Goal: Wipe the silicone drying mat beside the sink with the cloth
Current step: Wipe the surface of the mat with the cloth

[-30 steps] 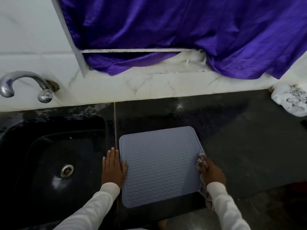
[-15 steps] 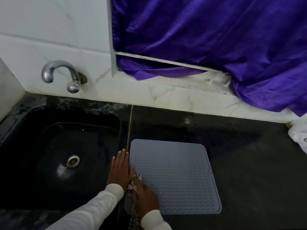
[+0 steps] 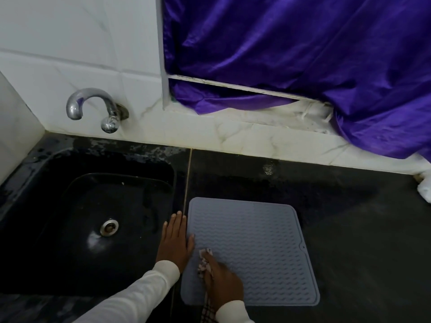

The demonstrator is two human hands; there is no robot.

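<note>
The grey mat (image 3: pixel 254 250) is lying flat on the black table (image 3: pixel 349 229), just beside the sink (image 3: pixel 93 206). The left hand (image 3: pixel 175 243) is resting flat with its grip wide, fingers straight, touching the left edge of the mat. The right hand (image 3: pixel 222 279) is pressing on the near-left part of the mat, its grip holding the cloth (image 3: pixel 205 261).
</note>
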